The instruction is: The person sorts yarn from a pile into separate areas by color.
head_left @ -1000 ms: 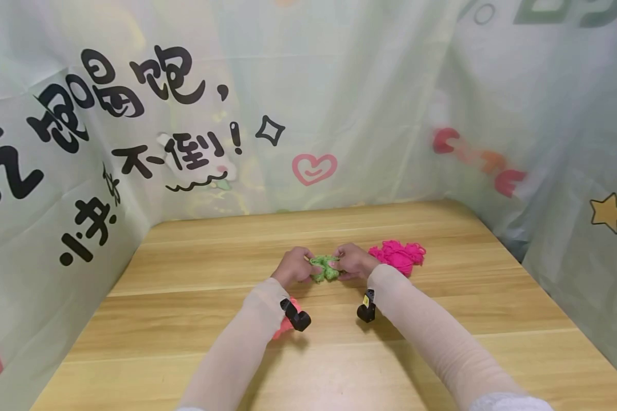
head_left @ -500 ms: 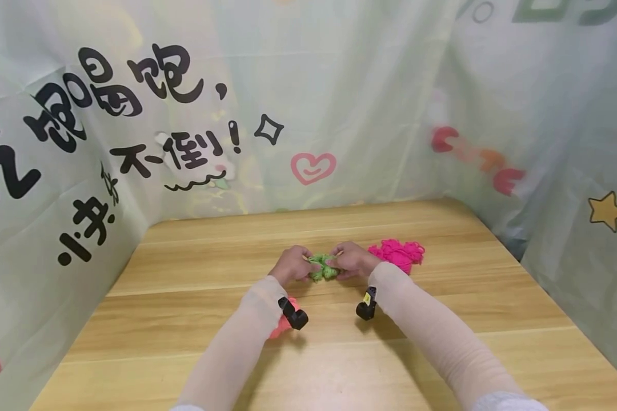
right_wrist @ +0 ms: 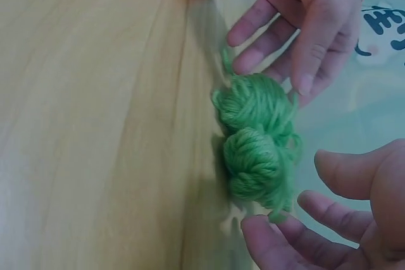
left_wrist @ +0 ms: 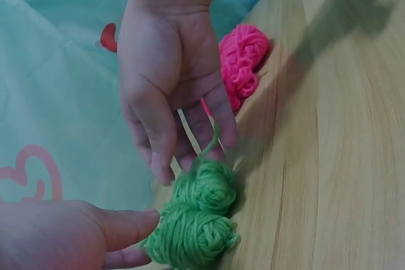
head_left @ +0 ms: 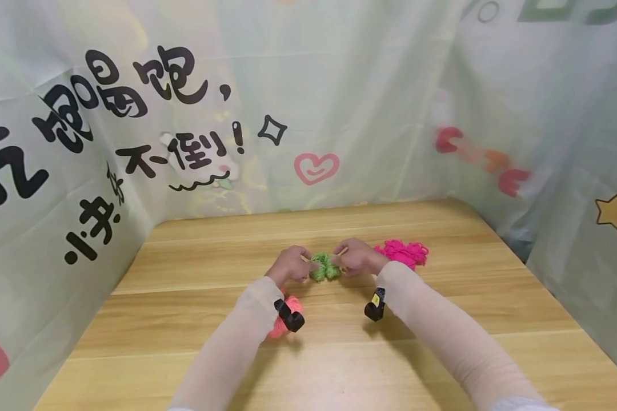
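Observation:
A green yarn bundle [head_left: 319,272], pinched in at its middle into two lobes, lies on the table between both hands. My left hand [head_left: 290,264] is at its left end, thumb and fingers spread apart. In the right wrist view, the left fingertips [right_wrist: 250,59] are beside the yarn's upper lobe. My right hand [head_left: 359,257] is at the other end, its fingers parted and loosely bent around the yarn's end. A loose green strand [left_wrist: 210,142] runs up by the right fingers in the left wrist view. Neither hand grips the bundle.
Bright pink yarn [head_left: 405,254] lies behind and right of the right hand. A coral yarn ball [head_left: 294,307] is partly hidden under the left wrist and its black camera [head_left: 289,315]. Printed cloth walls [head_left: 370,114] surround the wooden table [head_left: 211,331].
Both hands have loosened from the green yarn and drawn slightly apart, the right one moving up and right. More of the coral ball shows beside the left wrist.

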`<action>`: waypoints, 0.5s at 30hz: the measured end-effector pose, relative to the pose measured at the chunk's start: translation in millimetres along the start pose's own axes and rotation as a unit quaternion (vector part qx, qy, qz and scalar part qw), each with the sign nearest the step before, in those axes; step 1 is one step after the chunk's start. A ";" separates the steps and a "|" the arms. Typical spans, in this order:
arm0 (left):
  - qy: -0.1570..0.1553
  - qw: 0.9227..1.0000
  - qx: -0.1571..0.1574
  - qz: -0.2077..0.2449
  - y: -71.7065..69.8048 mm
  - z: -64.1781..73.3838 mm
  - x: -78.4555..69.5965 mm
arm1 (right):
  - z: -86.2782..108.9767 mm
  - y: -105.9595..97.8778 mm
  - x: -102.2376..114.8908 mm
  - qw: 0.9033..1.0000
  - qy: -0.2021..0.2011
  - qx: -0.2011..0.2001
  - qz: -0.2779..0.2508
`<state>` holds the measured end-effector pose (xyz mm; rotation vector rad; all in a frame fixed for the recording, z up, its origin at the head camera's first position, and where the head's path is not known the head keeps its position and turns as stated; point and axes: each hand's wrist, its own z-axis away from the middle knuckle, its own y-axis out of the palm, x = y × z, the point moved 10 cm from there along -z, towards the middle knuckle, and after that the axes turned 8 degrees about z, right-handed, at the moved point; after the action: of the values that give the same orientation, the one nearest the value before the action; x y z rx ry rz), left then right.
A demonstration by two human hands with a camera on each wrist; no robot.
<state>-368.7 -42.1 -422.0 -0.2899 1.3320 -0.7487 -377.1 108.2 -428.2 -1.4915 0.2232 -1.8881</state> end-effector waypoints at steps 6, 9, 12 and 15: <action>0.006 1.000 0.009 0.011 -5.2 6.3 -0.5 | 8.1 -9.2 6.6 0.999 -0.016 -0.015 0.033; 0.012 0.999 0.009 0.033 -9.3 9.6 -1.1 | 11.5 -11.7 10.0 0.999 -0.029 -0.017 0.039; 0.022 0.998 0.005 0.060 -13.8 12.4 -0.9 | 14.8 -13.5 12.4 0.999 -0.038 -0.023 0.032; 0.031 0.995 0.001 0.097 -18.9 14.7 1.2 | 17.9 -14.8 13.8 0.998 -0.044 -0.034 0.013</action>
<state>-360.9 -60.0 -408.2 -0.1350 1.3964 -0.5998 -368.3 115.5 -403.8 -1.6067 0.2676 -1.8050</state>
